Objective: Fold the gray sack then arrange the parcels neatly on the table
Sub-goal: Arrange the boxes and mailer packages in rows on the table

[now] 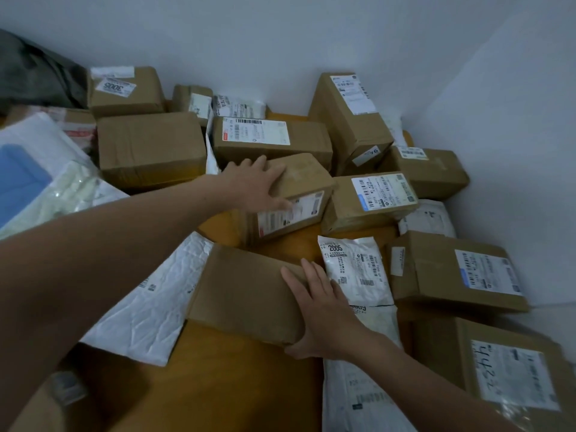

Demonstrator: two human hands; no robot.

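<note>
I judge this the arranging step; the gray sack (34, 73) lies bunched far left. My left hand (252, 185) grips the labelled box (299, 188) on the bench (237, 385), label facing me, long axis left-right, skewed. My right hand (324, 310) pinches the flat box (246, 294) at its right end. Next I should square both against the back parcels (149, 148).

sack (37, 73) — behind boxes (149, 145), far left
</note>
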